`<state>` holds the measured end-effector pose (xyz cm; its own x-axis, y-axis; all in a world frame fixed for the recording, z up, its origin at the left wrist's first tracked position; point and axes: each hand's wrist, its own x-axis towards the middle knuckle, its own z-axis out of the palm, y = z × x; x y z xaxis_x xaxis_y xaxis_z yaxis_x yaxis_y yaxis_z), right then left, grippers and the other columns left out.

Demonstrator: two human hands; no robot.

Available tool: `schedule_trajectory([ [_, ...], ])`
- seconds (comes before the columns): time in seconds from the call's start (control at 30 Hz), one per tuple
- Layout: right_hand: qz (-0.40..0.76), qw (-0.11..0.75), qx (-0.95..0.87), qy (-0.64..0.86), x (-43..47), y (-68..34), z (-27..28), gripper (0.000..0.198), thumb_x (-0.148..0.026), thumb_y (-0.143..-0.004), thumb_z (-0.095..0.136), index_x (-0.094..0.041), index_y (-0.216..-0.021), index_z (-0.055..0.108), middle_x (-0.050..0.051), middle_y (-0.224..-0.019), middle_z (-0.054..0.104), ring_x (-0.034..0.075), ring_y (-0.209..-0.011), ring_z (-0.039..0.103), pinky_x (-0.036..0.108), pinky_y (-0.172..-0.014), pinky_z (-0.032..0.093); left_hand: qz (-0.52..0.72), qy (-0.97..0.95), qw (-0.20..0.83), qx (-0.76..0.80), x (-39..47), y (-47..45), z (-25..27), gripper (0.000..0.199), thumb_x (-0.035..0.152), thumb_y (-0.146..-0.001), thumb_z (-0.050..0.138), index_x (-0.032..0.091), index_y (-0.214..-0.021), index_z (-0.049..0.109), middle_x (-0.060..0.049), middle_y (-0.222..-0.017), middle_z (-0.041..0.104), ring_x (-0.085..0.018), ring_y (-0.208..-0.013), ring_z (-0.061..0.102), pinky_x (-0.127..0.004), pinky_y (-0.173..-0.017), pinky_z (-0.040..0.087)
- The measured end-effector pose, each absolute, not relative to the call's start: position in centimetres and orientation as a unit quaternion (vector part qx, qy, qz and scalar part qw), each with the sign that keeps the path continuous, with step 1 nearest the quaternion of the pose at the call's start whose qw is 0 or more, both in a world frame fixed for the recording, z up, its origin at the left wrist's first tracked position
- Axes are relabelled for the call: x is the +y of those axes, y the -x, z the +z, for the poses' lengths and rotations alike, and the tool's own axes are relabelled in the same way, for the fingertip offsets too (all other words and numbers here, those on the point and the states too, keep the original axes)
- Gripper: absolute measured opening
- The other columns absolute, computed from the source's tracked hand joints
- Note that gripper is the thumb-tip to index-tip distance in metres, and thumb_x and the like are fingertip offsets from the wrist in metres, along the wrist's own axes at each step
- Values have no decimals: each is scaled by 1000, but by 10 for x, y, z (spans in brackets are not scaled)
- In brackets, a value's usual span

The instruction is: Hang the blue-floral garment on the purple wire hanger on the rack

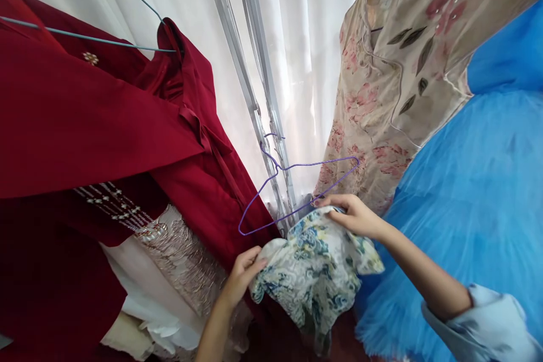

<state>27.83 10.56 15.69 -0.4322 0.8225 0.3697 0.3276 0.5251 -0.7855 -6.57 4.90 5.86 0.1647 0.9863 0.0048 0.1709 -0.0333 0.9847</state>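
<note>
Both hands are on a small floral garment [314,271], blue and yellow print on white, held low in the middle of the view, just below the rack poles [258,96]. Left hand [241,274] is closed on the garment's left edge, fingers curled over the cloth. Right hand [354,215] is closed on the top of it, w/ fingertips right at the lower bar of a purple wire hanger [292,189]. Hanger hangs tilted by its hook from the poles, bare, its lower bar touching the garment's top. To the left, a dark red dress [106,124] on a blue-grey wire hanger [97,39], w/ a beaded pale garment [178,254] under it. To the right, a beige flowered dress [394,85] and a bright blue tulle skirt [475,198]. White curtain [297,28] behind.
</note>
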Motion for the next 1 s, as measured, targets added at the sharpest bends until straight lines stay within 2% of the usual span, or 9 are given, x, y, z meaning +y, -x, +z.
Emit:
schedule_trajectory([
  [0.1, 203, 393, -788, 429, 132, -263, 153, 38, -29, -88, 57, -21, -124, 67, 8, -106, 75, 24, -89, 68, 30, -79, 48, 402, -649, 391, 514, 52, 103, 85, 13, 27, -80, 57, 19, -71, 62, 0, -67, 55, -18, -65, 50, -25, -59, 40],
  [0.27, 127, 324, -812, 468, 142, -247, 143, 33, -44, -92, 54, -20, -87, 76, 7, -74, 74, 19, -63, 64, 25, -58, 35, 372, -768, 75, 516, 67, 134, 123, 22, 13, -80, 46, 21, -77, 67, -5, -92, 68, -25, -94, 57, -35, -86, 43],
  [0.37, 113, 316, -808, 484, 133, -243, 138, 29, -42, -91, 56, -20, -85, 75, 5, -66, 71, 17, -57, 60, 26, -55, 29, 431, -751, -30, 500, 80, 127, 143, 27, 7, -76, 45, 21, -77, 67, -7, -104, 68, -25, -99, 58, -37, -91, 43],
  [0.5, 113, 317, -806, 487, 119, -231, 132, 28, -40, -91, 55, -20, -83, 74, 7, -68, 72, 20, -63, 63, 26, -58, 32, 540, -710, 5, 452, 89, 86, 171, 22, 7, -78, 47, 20, -78, 65, -7, -102, 66, -22, -101, 62, -33, -89, 48],
  [0.6, 141, 328, -801, 480, 110, -221, 130, 28, -38, -92, 53, -20, -84, 73, 7, -72, 73, 21, -67, 66, 26, -61, 36, 539, -710, 31, 452, 91, 51, 184, 25, 8, -83, 48, 20, -92, 68, -6, -106, 67, -21, -103, 63, -32, -91, 49],
  [0.73, 190, 373, -794, 440, 104, -234, 132, 20, -30, -89, 56, -21, -95, 72, 6, -85, 75, 22, -75, 67, 27, -68, 44, 543, -673, -5, 502, 99, 39, 183, 22, 19, -85, 60, 20, -107, 65, -6, -105, 69, -19, -95, 66, -29, -87, 51],
  [0.8, 197, 402, -790, 419, 105, -255, 135, 29, -22, -83, 57, -21, -110, 68, 5, -89, 73, 21, -78, 66, 28, -72, 47, 545, -662, -16, 514, 104, 48, 178, 17, 25, -85, 64, 19, -101, 67, -6, -98, 69, -19, -88, 66, -27, -81, 52],
  [0.9, 141, 456, -763, 435, 114, -293, 140, 55, -14, -74, 57, -20, -129, 57, 4, -86, 68, 19, -70, 61, 29, -69, 48, 540, -666, -13, 514, 108, 61, 171, 14, 29, -86, 64, 18, -93, 69, -5, -89, 69, -18, -82, 66, -26, -77, 51],
  [1.0, 51, 505, -730, 457, 133, -320, 150, 64, -13, -69, 57, -19, -133, 58, 12, -111, 64, 22, -80, 62, 32, -71, 49, 540, -673, -5, 506, 107, 64, 169, 17, 31, -87, 63, 18, -94, 71, -5, -89, 70, -18, -80, 67, -26, -77, 51],
])
